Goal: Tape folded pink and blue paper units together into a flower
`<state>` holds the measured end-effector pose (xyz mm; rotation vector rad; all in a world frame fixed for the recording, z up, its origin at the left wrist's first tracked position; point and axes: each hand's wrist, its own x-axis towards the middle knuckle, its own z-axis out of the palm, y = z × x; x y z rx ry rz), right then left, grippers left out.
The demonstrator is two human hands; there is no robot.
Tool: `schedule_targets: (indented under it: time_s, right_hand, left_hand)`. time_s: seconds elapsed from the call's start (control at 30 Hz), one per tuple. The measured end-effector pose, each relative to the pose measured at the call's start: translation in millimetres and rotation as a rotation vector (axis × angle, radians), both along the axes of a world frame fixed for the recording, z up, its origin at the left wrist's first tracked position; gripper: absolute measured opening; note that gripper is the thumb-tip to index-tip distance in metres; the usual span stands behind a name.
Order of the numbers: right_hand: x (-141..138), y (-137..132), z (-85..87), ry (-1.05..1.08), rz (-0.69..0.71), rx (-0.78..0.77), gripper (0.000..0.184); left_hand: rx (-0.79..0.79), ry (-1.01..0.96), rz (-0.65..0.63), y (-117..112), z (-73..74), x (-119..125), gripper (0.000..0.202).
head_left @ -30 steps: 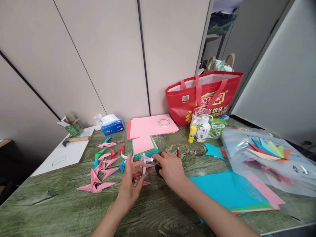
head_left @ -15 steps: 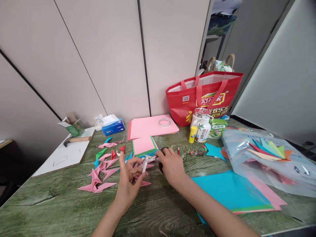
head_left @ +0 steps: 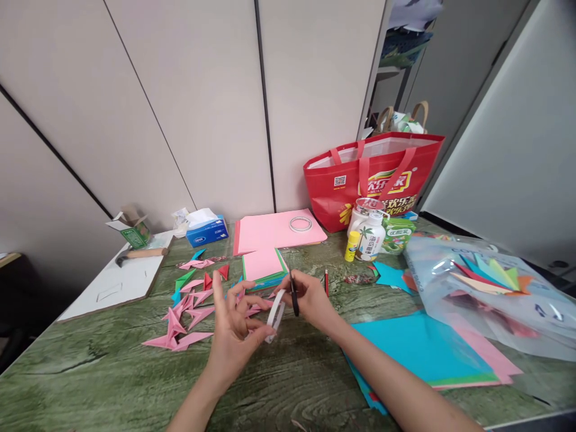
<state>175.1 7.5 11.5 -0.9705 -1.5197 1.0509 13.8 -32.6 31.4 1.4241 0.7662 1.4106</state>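
Left hand: the left hand (head_left: 238, 327) is pinching the lower end of a narrow white strip (head_left: 275, 315) between thumb and fingertip, with its other fingers fanning upward and apart.
Right hand: the right hand (head_left: 312, 300) is curling shut around black-handled scissors (head_left: 294, 297), holding them upright just beside the strip's upper end.
Strip: the narrow white strip is hanging in the air between the two hands, slightly bowed and leaning to the right, above the green wood-grain tabletop (head_left: 90, 372).
Left of the hands: a scatter of pointed folded pink paper pieces (head_left: 189, 306) is lying on the tabletop, with a few red, green and blue ones mixed in.
Behind the hands: a small stack of square pink-topped paper (head_left: 263, 264) is sitting near the scissors. Larger pink sheets (head_left: 270, 234) are lying farther back with a clear ring of tape (head_left: 300, 224) resting on them.
Right of the hands: a thin red pencil (head_left: 326, 282) is lying just beyond the right hand, and a large blue paper sheet (head_left: 418, 348) is lying under the right forearm.
Far edge: a yellow glue stick (head_left: 351, 246) and a white plastic bottle (head_left: 371, 237) are standing in front of a red tote bag (head_left: 373, 174). A blue tissue box (head_left: 207, 231) is sitting well to the left.
Far right: a clear plastic bag of coloured paper (head_left: 486, 282) is lying flat.
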Motion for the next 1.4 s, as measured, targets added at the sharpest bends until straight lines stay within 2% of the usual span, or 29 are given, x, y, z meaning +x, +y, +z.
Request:
schedule_targets:
  time_s: [0.07,0.13,0.27,0.37,0.63,0.77,0.87,0.97,1.03,1.13,1.27,1.4]
  right_hand:
    - [-1,0,-3.7,-0.044,-0.03,0.008,0.009]
    - [-2,0,-6.8,-0.074,-0.026,0.017,0.007]
    - [-6,0,-11.6,-0.065,-0.033,-0.01,0.008]
    - [-5,2,-15.1,-0.065,-0.049,-0.051,0.009]
    - [7,13,-17.5,-0.022,-0.245,-0.116,0.022]
    - [0,11,-21.6,0.093,-0.165,-0.271,0.029]
    - [-4,9,-23.8,0.129,-0.084,-0.383,0.033]
    - [-1,8,-18.7,-0.036,-0.069,-0.251,0.031]
    - [3,6,-11.0,-0.213,-0.053,-0.087,0.029]
    - [8,0,2.2,-0.479,-0.031,0.085,0.04]
    - [4,-8,11.5,-0.792,-0.084,0.144,0.045]
    - [-3,-13,12.8,-0.886,-0.079,0.14,0.046]
  left_hand:
    - [0.063,0.039,0.006,0,-1.3,-2,0.112]
    - [0.095,0.082,-0.06,-2,-3.0,-3,0.112]
    - [0.055,0.127,-0.138,-6,-5.5,-5,0.111]
    - [0.068,0.082,-0.102,-4,-3.7,-6,0.112]
    - [-0.005,-0.087,-0.023,4,6.6,-7,0.101]
    - [0.085,-0.033,0.077,-1,7.5,3,0.105]
    - [0.199,0.033,0.198,-5,5.7,7,0.1]
    - [0.32,0.127,0.313,-5,2.3,5,0.092]
    - [0.353,0.182,0.34,-3,0.4,1,0.092]
    - [0.35,0.219,0.348,2,-1.0,-8,0.094]
    - [0.394,0.294,0.353,5,-2.9,-14,0.095]
    - [0.443,0.333,0.275,5,-5.1,-12,0.095]
